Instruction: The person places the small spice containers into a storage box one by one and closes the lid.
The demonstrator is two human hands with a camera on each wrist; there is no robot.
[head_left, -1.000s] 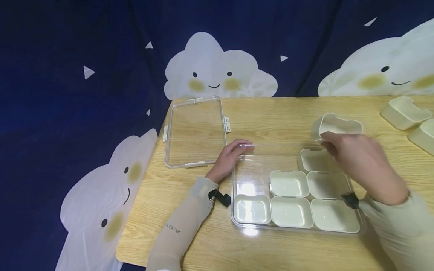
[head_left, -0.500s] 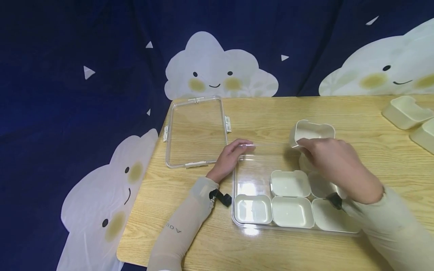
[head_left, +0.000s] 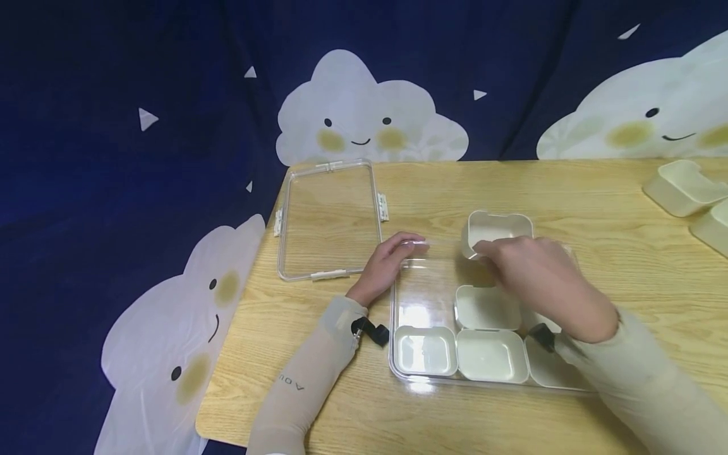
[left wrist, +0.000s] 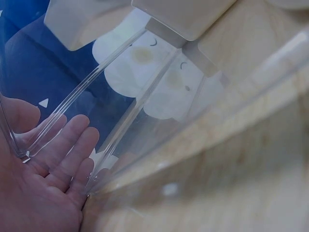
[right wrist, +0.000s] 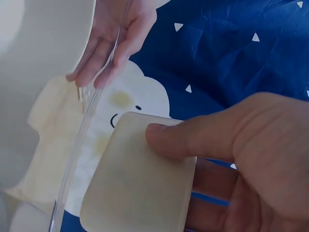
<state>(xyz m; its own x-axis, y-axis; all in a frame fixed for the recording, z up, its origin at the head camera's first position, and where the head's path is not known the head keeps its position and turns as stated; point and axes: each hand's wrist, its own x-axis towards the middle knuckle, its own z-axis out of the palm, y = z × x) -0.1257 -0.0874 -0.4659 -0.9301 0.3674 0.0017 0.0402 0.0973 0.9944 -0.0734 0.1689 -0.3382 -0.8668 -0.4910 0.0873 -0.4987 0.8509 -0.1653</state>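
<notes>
My left hand (head_left: pixel 387 265) grips the back-left corner of a clear plastic box (head_left: pixel 421 278), its thumb near the rim and its fingers along the outer wall, as the left wrist view (left wrist: pixel 53 169) also shows. Over the back of that box, my right hand (head_left: pixel 540 278) pinches the rim of a cream plastic bin (head_left: pixel 495 227) with a notched edge. The right wrist view shows the thumb on one side of this bin (right wrist: pixel 140 179) and fingers behind. Several similar bins, such as the front-left bin (head_left: pixel 425 351), sit inside the box; my right hand and forearm partly hide those on the right.
A clear lid (head_left: pixel 330 221) with white clips lies on the table behind and left of the box. Two more cream bins stand at the far right, one (head_left: pixel 682 186) behind the other (head_left: pixel 713 227). A dark blue curtain (head_left: pixel 188 76) with clouds hangs behind.
My right hand has carried the cream bin leftward and slightly toward me, from behind the box's back-right corner to above its back middle. The left hand has stayed on the corner.
</notes>
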